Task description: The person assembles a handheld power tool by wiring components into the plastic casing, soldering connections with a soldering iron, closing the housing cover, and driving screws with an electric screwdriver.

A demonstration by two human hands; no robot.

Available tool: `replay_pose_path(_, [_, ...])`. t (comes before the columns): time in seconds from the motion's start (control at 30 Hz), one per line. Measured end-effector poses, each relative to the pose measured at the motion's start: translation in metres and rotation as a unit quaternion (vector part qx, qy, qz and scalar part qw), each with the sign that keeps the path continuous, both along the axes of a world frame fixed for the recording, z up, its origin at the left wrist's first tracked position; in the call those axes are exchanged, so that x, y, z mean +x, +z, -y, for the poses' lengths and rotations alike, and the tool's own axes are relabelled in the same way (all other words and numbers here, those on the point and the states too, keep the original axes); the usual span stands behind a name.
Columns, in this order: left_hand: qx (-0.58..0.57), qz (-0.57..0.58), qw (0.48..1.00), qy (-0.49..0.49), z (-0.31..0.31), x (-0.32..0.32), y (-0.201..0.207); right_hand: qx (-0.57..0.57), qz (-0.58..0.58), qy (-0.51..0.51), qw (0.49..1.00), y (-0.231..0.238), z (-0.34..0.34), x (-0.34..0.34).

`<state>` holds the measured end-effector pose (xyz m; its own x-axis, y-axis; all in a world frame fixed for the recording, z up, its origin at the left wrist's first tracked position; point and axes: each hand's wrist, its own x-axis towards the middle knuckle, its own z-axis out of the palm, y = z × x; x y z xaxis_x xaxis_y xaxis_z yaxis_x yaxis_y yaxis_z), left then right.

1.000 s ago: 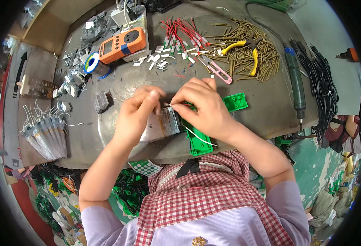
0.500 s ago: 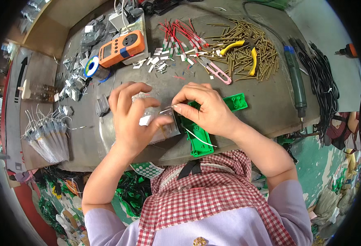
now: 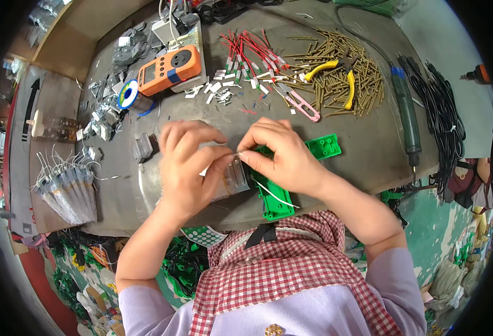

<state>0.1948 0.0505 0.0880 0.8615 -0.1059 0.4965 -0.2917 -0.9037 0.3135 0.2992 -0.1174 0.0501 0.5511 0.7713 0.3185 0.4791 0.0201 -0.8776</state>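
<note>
In front of me, my left hand (image 3: 187,165) and my right hand (image 3: 283,151) meet fingertip to fingertip in a pinch. A short thin wire (image 3: 237,154) is between them, mostly covered by the fingers. A small white piece (image 3: 204,171) shows by my left palm. Under my right hand lies a green plastic housing half (image 3: 280,208), with a white wire (image 3: 277,192) trailing over it. Another green housing part (image 3: 326,147) sticks out beyond my right wrist. A clear plastic bag or tray (image 3: 235,180) lies below the fingertips.
At the back stand an orange meter (image 3: 168,70) and a solder spool (image 3: 130,95). Red wires (image 3: 249,50), brass screws (image 3: 364,78), yellow-handled pliers (image 3: 350,89) and pink snips (image 3: 302,105) lie right of them. An electric screwdriver (image 3: 406,115) and black cables (image 3: 439,112) are far right; bagged parts (image 3: 70,193) left.
My left fingers have closed from a spread pose and moved right, meeting the right fingertips at the thin wire. The right hand stays almost in place, and the whole view has shifted slightly.
</note>
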Motion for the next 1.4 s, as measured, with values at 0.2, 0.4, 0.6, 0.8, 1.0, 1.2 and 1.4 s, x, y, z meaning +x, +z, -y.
replay_pose_path(0.2, [-0.495, -0.373, 0.776, 0.120, -0.019, 0.023, -0.027, -0.005, 0.262, -0.120, 0.958, -0.004, -0.004, -0.010])
replay_pose_path(0.4, [-0.050, -0.158, 0.956, 0.242, -0.055, 0.075, -0.053, -0.009, 0.147, -0.069, 0.987, 0.007, 0.005, -0.014])
replay_pose_path(0.6, [-0.111, -0.210, 0.942, 0.237, -0.046, 0.054, -0.036, -0.016, 0.102, -0.076, 0.992, 0.002, 0.011, -0.008])
replay_pose_path(0.8, [-0.519, -0.240, 0.812, 0.114, -0.018, -0.007, -0.021, -0.046, 0.048, -0.057, 0.996, 0.003, 0.007, -0.002])
replay_pose_path(1.0, [-0.554, -0.220, 0.799, 0.086, -0.012, -0.020, -0.016, -0.054, 0.036, -0.049, 0.997, 0.006, 0.002, -0.003])
replay_pose_path(1.2, [-0.545, -0.208, 0.807, 0.090, -0.009, -0.022, -0.017, -0.049, 0.046, -0.041, 0.997, 0.006, 0.003, -0.004])
replay_pose_path(1.4, [-0.486, -0.196, 0.847, 0.092, 0.001, -0.018, -0.017, -0.055, 0.044, -0.029, 0.997, 0.005, 0.005, -0.002])
